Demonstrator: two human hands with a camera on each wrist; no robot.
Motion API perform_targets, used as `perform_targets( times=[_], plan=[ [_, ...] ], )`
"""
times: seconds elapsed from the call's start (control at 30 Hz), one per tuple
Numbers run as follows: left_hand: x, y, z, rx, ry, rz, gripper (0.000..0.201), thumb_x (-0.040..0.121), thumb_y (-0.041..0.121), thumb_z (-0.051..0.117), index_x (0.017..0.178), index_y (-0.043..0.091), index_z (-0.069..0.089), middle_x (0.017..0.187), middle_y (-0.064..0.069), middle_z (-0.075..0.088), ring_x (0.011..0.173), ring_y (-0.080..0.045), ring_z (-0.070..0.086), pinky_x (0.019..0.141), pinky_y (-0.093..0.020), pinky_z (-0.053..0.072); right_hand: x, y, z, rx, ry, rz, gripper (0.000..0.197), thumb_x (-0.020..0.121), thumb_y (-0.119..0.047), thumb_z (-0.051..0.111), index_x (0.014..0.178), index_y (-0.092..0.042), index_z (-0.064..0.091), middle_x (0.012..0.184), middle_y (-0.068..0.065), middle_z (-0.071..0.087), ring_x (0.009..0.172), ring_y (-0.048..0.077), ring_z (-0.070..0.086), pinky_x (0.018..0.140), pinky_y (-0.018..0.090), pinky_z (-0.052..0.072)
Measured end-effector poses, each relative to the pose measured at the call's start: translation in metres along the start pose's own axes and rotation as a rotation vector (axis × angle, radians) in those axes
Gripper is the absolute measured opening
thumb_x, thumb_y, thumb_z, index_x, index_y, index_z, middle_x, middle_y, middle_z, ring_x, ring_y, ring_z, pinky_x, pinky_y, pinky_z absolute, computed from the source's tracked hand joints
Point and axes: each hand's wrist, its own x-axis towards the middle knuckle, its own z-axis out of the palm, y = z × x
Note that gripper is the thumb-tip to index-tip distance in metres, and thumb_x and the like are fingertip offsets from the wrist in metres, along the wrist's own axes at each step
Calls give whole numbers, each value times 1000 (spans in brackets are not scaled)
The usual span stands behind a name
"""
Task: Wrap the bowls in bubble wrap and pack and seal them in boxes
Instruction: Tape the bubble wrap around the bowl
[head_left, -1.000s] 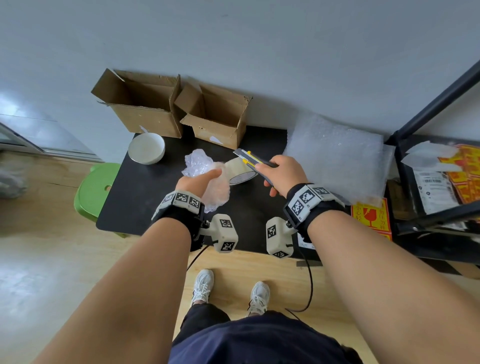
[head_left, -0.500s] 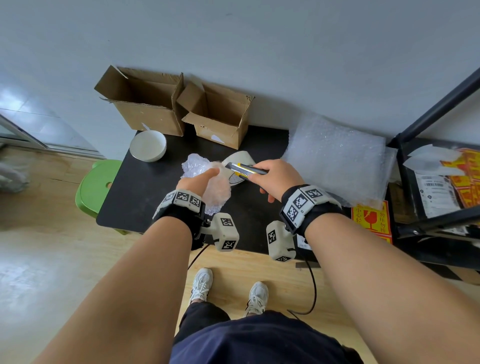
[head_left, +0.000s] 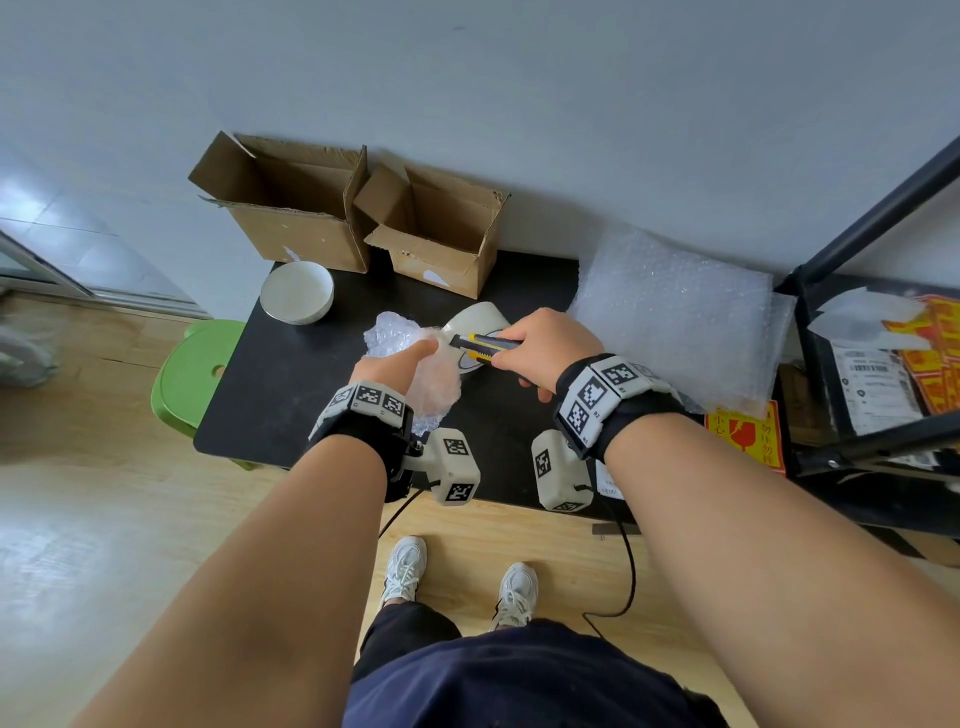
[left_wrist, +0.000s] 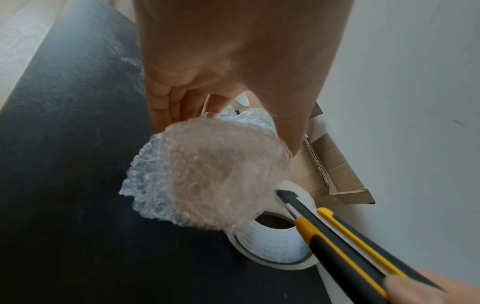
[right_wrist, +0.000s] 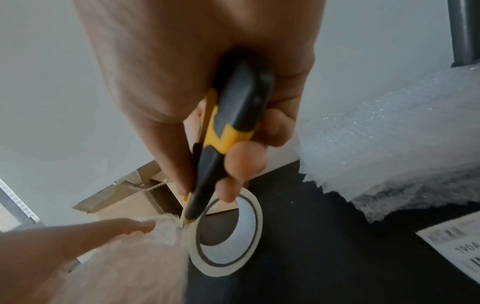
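My left hand (head_left: 400, 358) holds a bowl wrapped in bubble wrap (head_left: 415, 364) above the black table (head_left: 291, 395); the same bundle (left_wrist: 213, 176) fills the left wrist view. My right hand (head_left: 540, 348) grips a yellow and black utility knife (head_left: 485, 344), its tip against the tape between the bundle and the tape roll (head_left: 480, 332). In the right wrist view the knife (right_wrist: 221, 144) points down at the tape roll (right_wrist: 228, 236). A bare white bowl (head_left: 296, 299) sits at the table's back left. Two open cardboard boxes (head_left: 291, 208) (head_left: 436, 234) stand at the back.
A stack of bubble wrap sheets (head_left: 675, 312) lies at the table's right. A black shelf (head_left: 883, 364) with labels and stickers stands further right. A green stool (head_left: 192, 374) is left of the table. Cables hang from my wrist cameras.
My right hand has swung the knife leftward and down, from pointing away over the tape roll to its tip meeting the wrapped bowl. The tape roll has tilted up. My left hand stays put.
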Motion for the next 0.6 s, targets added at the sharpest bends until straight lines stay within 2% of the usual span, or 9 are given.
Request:
perform_targets(
  times=[0.07,0.17,0.23,0.3,0.37,0.43,0.53,0.6],
  plan=[
    [-3,0,-2,2,0,-3,94,62,64,74,138,17,42,109,-8,56,97,-29,58,89,-43,48,0,-2,-4,2,-9,29,32,88,-35,62,117,-23,69,78,0,69,67,16,69,71,40,61],
    [4,4,-1,14,10,-24,87,54,67,70,125,24,47,107,-8,59,92,-27,59,85,-39,48,-2,1,-8,117,25,57,25,88,-36,61,106,-25,72,71,1,69,54,14,66,63,32,60],
    [12,5,-1,31,-14,-42,84,49,69,68,117,23,48,106,-7,60,91,-25,59,84,-35,46,-4,6,-8,264,136,94,21,89,-37,58,100,-25,70,71,3,69,53,17,66,58,33,58],
    [8,5,-2,-6,2,-29,75,59,63,74,117,22,48,107,-7,59,95,-26,58,84,-36,46,1,13,-4,312,252,156,22,91,-36,51,101,-23,66,76,4,68,57,21,67,60,35,58],
    [6,3,-3,-55,11,5,85,62,60,78,128,14,50,115,-10,60,101,-29,59,90,-40,48,8,20,6,228,248,229,30,96,-35,40,114,-21,60,95,7,67,78,28,68,74,39,56],
    [9,0,-3,-74,-10,7,95,61,59,79,135,10,45,116,-10,58,98,-27,57,91,-42,48,16,25,21,166,184,307,37,99,-31,30,128,-18,50,117,12,61,104,34,60,85,41,46],
    [16,2,-5,-52,-11,12,91,67,55,78,136,7,44,107,-7,55,95,-25,54,86,-38,47,22,29,43,70,75,378,48,101,-25,27,148,-20,27,134,15,50,116,36,52,88,42,42],
    [21,3,-8,-22,0,26,88,68,55,78,134,6,46,105,-6,56,95,-24,56,86,-36,47,23,32,54,1,20,406,57,99,-22,30,154,-23,14,140,18,43,121,36,48,94,43,41]
  ],
)
